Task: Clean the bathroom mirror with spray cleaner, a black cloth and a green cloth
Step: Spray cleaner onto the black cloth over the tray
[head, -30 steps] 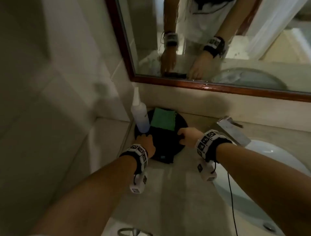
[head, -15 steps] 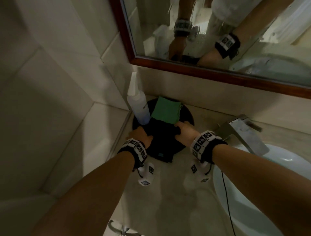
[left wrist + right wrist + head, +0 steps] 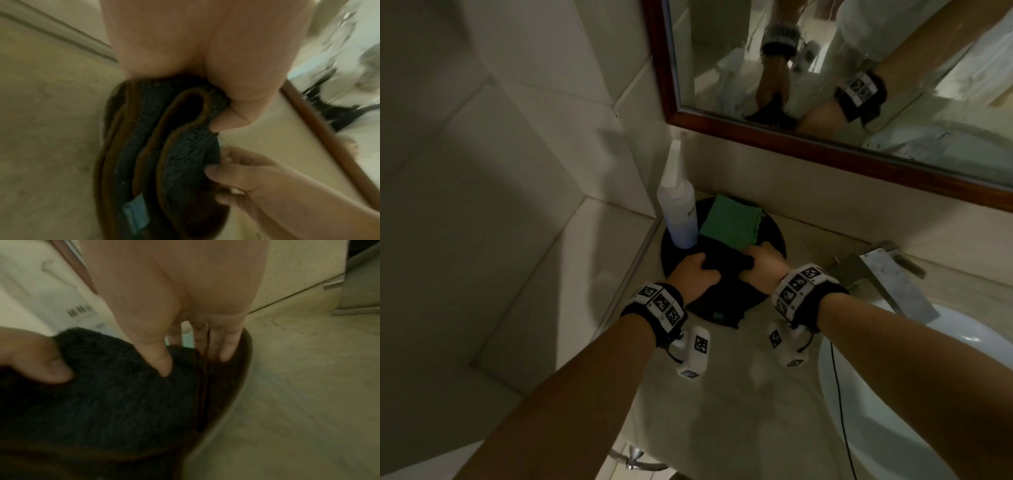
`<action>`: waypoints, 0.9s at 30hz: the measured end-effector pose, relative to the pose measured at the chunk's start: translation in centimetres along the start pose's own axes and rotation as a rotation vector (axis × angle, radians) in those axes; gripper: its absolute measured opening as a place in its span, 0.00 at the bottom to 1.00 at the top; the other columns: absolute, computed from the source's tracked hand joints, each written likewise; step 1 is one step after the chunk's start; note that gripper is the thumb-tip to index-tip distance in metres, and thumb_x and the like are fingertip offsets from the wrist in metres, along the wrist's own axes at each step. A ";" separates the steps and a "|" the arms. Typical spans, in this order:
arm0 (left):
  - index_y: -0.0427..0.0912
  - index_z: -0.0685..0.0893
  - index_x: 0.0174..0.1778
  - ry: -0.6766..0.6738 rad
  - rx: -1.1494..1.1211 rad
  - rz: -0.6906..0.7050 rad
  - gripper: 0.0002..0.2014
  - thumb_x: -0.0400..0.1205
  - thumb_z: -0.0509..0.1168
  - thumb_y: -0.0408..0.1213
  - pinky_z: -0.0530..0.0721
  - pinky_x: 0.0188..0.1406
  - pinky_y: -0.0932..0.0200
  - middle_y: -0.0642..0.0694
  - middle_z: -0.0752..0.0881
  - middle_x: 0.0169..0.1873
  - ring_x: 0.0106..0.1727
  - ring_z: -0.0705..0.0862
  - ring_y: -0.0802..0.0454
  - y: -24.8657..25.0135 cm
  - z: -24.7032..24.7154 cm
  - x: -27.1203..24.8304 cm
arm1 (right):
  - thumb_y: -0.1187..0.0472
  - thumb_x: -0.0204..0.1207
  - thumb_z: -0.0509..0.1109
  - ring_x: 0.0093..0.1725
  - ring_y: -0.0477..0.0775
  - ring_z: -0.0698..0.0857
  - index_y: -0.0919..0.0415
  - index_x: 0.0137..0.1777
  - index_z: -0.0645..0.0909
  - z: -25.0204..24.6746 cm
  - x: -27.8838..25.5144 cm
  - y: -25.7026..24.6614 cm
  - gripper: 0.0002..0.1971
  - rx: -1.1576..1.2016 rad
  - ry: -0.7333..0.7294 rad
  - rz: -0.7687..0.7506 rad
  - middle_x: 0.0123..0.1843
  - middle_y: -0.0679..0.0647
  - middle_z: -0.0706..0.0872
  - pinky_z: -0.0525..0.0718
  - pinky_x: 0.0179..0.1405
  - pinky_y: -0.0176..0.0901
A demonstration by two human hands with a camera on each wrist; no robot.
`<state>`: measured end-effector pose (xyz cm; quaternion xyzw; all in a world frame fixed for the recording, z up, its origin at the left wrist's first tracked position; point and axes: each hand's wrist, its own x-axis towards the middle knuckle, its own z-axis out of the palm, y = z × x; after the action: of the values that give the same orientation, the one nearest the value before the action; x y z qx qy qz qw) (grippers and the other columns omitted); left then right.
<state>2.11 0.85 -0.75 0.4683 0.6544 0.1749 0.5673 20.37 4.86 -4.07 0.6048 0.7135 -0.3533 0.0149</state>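
A folded black cloth (image 3: 722, 284) lies at the front of a round black tray (image 3: 774, 236). My left hand (image 3: 700, 272) grips its left edge, thumb on top, seen close in the left wrist view (image 3: 232, 104). My right hand (image 3: 755, 263) pinches the right edge, with the thumb (image 3: 162, 360) pressed into the black cloth (image 3: 113, 394) and the fingers (image 3: 226, 350) reaching past it. A folded green cloth (image 3: 729, 222) lies behind on the tray. The white spray bottle (image 3: 678, 212) stands upright at the tray's left. The wood-framed mirror (image 3: 859, 68) hangs above with droplets on it.
A metal faucet (image 3: 887, 274) and the white sink (image 3: 928, 377) are to the right. A tiled wall (image 3: 517, 171) closes the left side, meeting the beige counter (image 3: 739, 394). The mirror's frame (image 3: 320, 129) runs just behind the tray.
Both hands moved inward from the tray's sides onto the black cloth and took hold of its edges. The view tilted down and closer.
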 end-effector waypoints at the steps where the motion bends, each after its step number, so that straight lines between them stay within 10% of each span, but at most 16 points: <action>1: 0.42 0.85 0.49 -0.021 -0.038 0.013 0.06 0.81 0.66 0.28 0.85 0.52 0.50 0.41 0.87 0.44 0.47 0.86 0.44 0.3 -0.1 -0.5 | 0.57 0.75 0.74 0.65 0.66 0.79 0.59 0.74 0.77 -0.3 -0.1 -0.4 0.27 0.024 0.015 -0.041 0.67 0.66 0.77 0.82 0.63 0.53; 12: 0.38 0.80 0.73 -0.133 -0.533 -0.036 0.28 0.75 0.74 0.31 0.83 0.66 0.38 0.35 0.86 0.63 0.63 0.86 0.35 -0.3 -3.2 -5.6 | 0.66 0.74 0.77 0.54 0.54 0.81 0.58 0.53 0.79 -5.3 -2.4 -6.6 0.11 0.144 -0.153 -0.272 0.52 0.50 0.81 0.73 0.45 0.41; 15: 0.38 0.80 0.72 -0.125 -0.595 -0.097 0.19 0.84 0.68 0.30 0.85 0.65 0.42 0.37 0.88 0.61 0.61 0.87 0.38 -0.8 -3.4 -6.4 | 0.68 0.76 0.75 0.44 0.40 0.78 0.48 0.45 0.77 -5.1 -3.0 -9.1 0.14 0.171 -0.153 -0.355 0.45 0.39 0.78 0.72 0.40 0.25; 19: 0.36 0.83 0.63 -0.073 -0.704 -0.148 0.10 0.87 0.62 0.29 0.85 0.58 0.44 0.35 0.87 0.55 0.54 0.86 0.38 -1.7 -4.5 -7.4 | 0.60 0.75 0.77 0.53 0.53 0.85 0.59 0.56 0.82 -4.5 -2.3 -10.9 0.11 0.237 -0.031 -0.345 0.53 0.53 0.86 0.83 0.58 0.51; 23: 0.35 0.86 0.63 0.031 -0.844 -0.232 0.12 0.86 0.65 0.33 0.87 0.58 0.40 0.34 0.91 0.55 0.56 0.89 0.36 -3.5 -6.5 -8.0 | 0.48 0.74 0.78 0.58 0.51 0.82 0.54 0.70 0.73 -5.9 -0.4 -12.8 0.28 0.481 0.348 -0.143 0.61 0.52 0.82 0.82 0.53 0.48; 27: 0.31 0.86 0.64 0.141 -0.954 -0.310 0.16 0.85 0.63 0.35 0.83 0.65 0.35 0.30 0.88 0.60 0.60 0.87 0.33 -5.3 -7.8 -8.5 | 0.40 0.67 0.80 0.69 0.53 0.79 0.52 0.81 0.63 -6.5 2.2 -15.3 0.46 0.558 0.284 -0.154 0.74 0.53 0.76 0.83 0.67 0.56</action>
<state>-7.84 -6.38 2.40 0.0412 0.6004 0.3993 0.6917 9.06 9.78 7.25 0.5731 0.6277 -0.4476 -0.2779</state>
